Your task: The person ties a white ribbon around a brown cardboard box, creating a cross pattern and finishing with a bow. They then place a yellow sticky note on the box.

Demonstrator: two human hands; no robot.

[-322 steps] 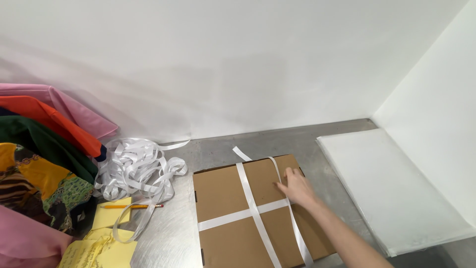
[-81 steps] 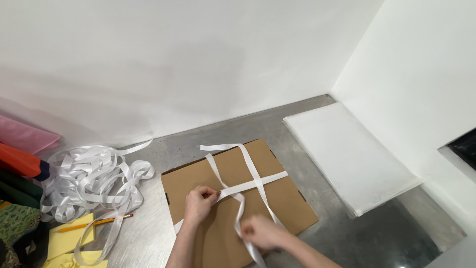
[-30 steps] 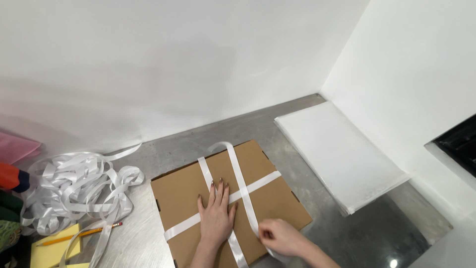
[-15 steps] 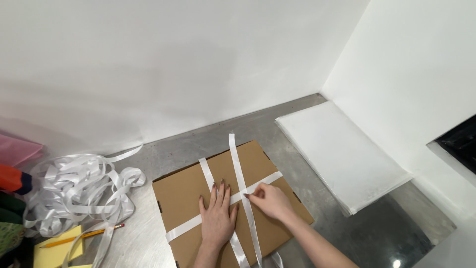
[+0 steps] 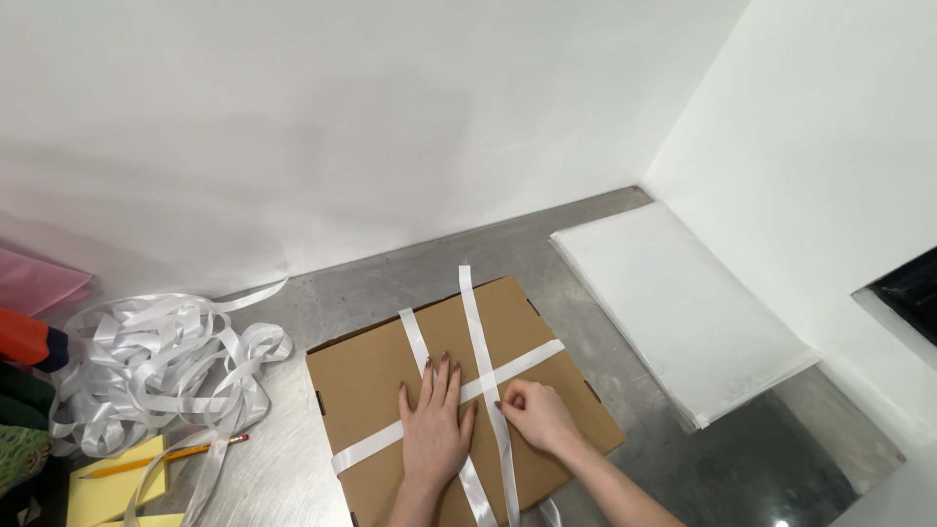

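Note:
A flat brown cardboard box (image 5: 371, 376) lies on the steel table, crossed by white ribbon (image 5: 475, 332) in two lengthwise strands and one crosswise strand. My left hand (image 5: 434, 425) lies flat, fingers spread, on the middle of the box, pressing down where the strands cross. My right hand (image 5: 532, 415) sits just to its right on the box, fingers curled and pinching the right lengthwise ribbon strand near the crossing. That strand runs straight past the box's far edge.
A loose heap of white ribbon (image 5: 156, 356) lies left of the box. A pencil (image 5: 166, 456) and yellow sticky pads (image 5: 107, 478) are at the front left, folded coloured fabrics (image 5: 29, 342) at the far left. A stack of white sheets (image 5: 673, 303) lies right.
My right hand has slid back a little along the right ribbon strand toward me. The left hand stays flat on the box.

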